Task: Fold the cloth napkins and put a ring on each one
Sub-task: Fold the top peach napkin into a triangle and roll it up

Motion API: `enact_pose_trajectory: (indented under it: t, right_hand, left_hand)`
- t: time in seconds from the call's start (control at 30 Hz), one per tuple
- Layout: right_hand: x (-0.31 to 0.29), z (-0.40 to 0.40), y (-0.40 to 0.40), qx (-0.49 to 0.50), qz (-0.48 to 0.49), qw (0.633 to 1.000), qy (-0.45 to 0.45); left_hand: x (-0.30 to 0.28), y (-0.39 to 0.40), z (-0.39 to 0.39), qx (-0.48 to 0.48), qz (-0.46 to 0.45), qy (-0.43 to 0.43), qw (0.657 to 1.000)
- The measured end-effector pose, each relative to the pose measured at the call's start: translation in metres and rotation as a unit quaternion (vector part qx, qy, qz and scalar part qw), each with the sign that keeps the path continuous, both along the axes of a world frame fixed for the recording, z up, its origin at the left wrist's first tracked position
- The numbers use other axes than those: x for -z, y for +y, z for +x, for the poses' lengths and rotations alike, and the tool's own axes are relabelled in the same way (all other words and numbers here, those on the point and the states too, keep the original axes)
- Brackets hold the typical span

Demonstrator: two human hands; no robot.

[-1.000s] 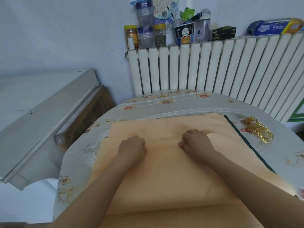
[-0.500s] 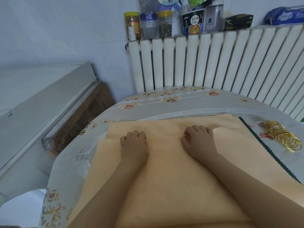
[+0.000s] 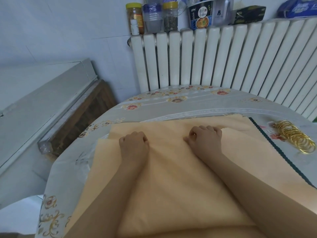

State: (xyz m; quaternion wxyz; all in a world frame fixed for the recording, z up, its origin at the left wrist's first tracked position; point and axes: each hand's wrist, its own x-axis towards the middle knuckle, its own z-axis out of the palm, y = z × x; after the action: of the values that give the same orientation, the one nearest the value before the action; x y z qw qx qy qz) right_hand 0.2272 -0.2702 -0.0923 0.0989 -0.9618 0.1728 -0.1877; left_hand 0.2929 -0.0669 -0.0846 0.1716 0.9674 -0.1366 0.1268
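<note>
Left hand (image 3: 133, 143) curled, pinching the soft peach cloth napkin (image 3: 171, 177) | right hand (image 3: 205, 140) curled, gripping its far fold | napkin flat on floral tablecloth (image 3: 171, 107) | gold wire rings (image 3: 295, 136) piled right | noodle cup (image 3: 200, 16) lettering unreadable

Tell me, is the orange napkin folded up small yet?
Not yet. The orange napkin still lies wide over the table, no ring on it.

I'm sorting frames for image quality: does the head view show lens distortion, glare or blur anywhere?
Head view: wide-angle bending curves the radiator bars outward and rounds the table edge; light is soft and even, with a faint shadow beside the left hand and right hand on the napkin; the gold rings glint; the shelf jars are slightly soft.
</note>
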Motion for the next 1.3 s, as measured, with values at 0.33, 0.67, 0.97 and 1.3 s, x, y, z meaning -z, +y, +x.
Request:
enact_pose_trajectory:
  t: [0.33,0.67,0.97,1.3]
  right_hand:
    - [0.005,0.000,0.001,0.011,-0.010,1.000,-0.013]
    - [-0.007,-0.013,-0.017,-0.012,-0.089,0.995,0.046]
    - [-0.024,-0.054,-0.110,0.133,-0.096,0.980,0.112]
    - [-0.020,-0.065,-0.092,0.148,-0.084,0.976,0.136]
  left_hand:
    - [0.006,-0.004,-0.009,-0.022,-0.012,-0.036,0.999]
    - [0.006,-0.033,-0.072,0.212,0.191,0.130,0.950]
    - [0.003,-0.035,-0.074,0.204,0.205,0.125,0.949]
    - [0.003,-0.038,-0.075,0.217,0.176,0.104,0.955]
